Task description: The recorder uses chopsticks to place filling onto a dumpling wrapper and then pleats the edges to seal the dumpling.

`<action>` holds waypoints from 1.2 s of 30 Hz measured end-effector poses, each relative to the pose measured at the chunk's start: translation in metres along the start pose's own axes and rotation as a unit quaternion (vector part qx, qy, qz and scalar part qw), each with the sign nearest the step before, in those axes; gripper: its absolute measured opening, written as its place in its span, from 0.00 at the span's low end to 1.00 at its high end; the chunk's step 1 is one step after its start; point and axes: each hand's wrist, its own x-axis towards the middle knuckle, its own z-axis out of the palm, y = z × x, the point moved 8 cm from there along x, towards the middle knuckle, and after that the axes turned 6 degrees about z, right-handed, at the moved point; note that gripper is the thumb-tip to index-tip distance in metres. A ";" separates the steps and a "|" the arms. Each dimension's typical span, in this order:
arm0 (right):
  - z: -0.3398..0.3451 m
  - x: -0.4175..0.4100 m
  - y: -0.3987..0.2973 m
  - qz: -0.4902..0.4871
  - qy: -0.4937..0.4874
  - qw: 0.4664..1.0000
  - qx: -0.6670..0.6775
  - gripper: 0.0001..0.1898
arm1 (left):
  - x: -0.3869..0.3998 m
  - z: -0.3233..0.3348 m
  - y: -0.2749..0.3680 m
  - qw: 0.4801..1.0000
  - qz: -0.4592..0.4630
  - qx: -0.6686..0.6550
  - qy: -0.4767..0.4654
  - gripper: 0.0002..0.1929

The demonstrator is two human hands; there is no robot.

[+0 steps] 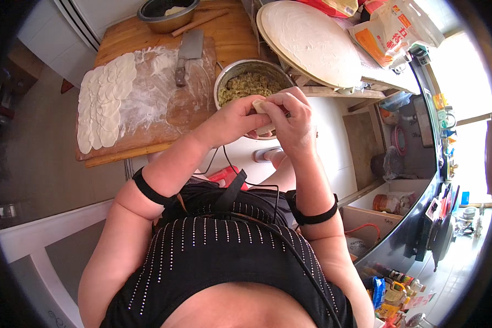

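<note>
Between them, my left hand [242, 119] and my right hand [293, 121] pinch a small dough dumpling [259, 107] at its edge. Fingers cover most of the dumpling, so its filling cannot be seen. Both hands are over the near side of a metal bowl [220, 84] that holds a greenish chopped filling [250, 83]. To the left, overlapping round dough wrappers [105, 102] lie in rows on a floured wooden board [192, 106]. A cleaver [190, 46] rests flat on the board's far part, its handle towards me.
Behind the board are a wooden rolling pin [201, 23] and a dark basin [147, 22] with dough inside. Right of the bowl, a round floured tray [311, 37] sits on a wooden stand, beside a printed plastic bag [393, 35]. A black cable [276, 201] hangs before me.
</note>
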 end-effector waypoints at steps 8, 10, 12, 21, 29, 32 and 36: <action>-0.001 0.006 0.002 0.018 0.004 1.000 0.014 0.05 | 0.007 -0.005 0.003 0.998 -0.003 0.069 -0.002 0.13; -0.003 0.006 0.005 0.008 0.021 1.000 0.007 0.05 | 0.009 -0.003 0.001 0.998 -0.026 0.044 -0.019 0.13; -0.004 0.008 0.005 -0.004 0.024 1.000 0.013 0.05 | 0.010 -0.005 -0.002 0.998 -0.046 0.049 -0.015 0.12; -0.001 0.013 0.010 -0.004 0.016 1.000 0.025 0.05 | 0.017 -0.010 -0.010 0.996 -0.061 0.055 -0.027 0.12; 0.004 0.017 0.018 0.003 0.006 1.000 0.024 0.05 | 0.019 -0.010 -0.006 0.991 -0.068 0.112 -0.023 0.11; 0.004 0.019 0.016 -0.020 0.015 0.999 0.040 0.05 | 0.020 -0.011 -0.007 0.992 -0.063 0.110 -0.026 0.11; 0.009 0.019 0.020 0.007 -0.003 1.000 0.024 0.05 | 0.020 -0.012 -0.009 0.992 -0.077 0.101 -0.022 0.10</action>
